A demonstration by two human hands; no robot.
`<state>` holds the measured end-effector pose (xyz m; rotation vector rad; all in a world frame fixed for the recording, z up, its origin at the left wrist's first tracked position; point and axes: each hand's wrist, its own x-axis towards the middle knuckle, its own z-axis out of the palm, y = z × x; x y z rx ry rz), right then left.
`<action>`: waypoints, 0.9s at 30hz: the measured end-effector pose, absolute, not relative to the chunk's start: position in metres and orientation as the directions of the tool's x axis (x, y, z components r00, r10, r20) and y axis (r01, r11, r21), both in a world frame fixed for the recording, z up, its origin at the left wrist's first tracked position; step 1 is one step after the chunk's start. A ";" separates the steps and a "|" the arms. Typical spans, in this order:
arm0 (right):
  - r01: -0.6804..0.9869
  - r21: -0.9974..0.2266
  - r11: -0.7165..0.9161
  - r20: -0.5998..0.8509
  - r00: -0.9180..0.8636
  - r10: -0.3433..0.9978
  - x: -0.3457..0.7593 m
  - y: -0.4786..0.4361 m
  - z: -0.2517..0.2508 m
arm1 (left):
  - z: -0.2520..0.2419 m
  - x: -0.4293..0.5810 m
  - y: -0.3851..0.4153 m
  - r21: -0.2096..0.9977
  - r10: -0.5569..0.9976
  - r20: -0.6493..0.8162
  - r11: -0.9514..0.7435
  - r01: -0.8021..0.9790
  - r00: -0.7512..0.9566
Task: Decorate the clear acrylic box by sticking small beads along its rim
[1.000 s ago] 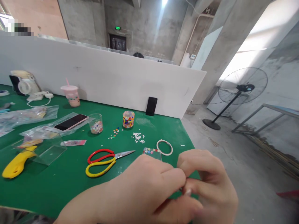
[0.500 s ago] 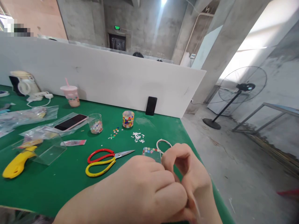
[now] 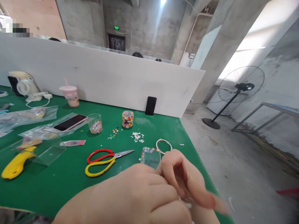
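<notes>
My left hand point(image 3: 140, 196) is curled, back up, its fingertips hidden against my right hand. My right hand point(image 3: 189, 179) has bent fingers, with its thumb stretched out to the right and smeared by motion. A small white piece point(image 3: 188, 204) shows between the hands; which one grips it is unclear. Just beyond them lies a clear plastic piece point(image 3: 150, 157) with colourful star and flower bits along its edges. A white ring point(image 3: 163, 146) touches its right corner. Red-and-yellow-handled scissors point(image 3: 100, 161) lie to the left.
Behind are white scraps point(image 3: 137, 137), coloured bits point(image 3: 114, 133), tape rolls point(image 3: 127, 119) and a clear cup of small pieces point(image 3: 95, 125). A phone point(image 3: 150, 105) leans on the white partition point(image 3: 112, 77). Leftward lie a clear stand point(image 3: 52, 154), a yellow tool point(image 3: 18, 165) and a pink cup point(image 3: 70, 96).
My right thumb has swung out to the right, away from the fingers. Both hands have dropped slightly, uncovering more of the clear piece and a white scrap near the table's right edge.
</notes>
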<state>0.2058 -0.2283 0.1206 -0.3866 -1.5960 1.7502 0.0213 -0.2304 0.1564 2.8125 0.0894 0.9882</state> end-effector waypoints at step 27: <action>0.259 -0.848 0.462 0.484 0.023 0.875 0.199 -0.253 0.139 | 0.147 0.036 -0.199 0.043 0.303 0.772 -0.902 0.431 0.558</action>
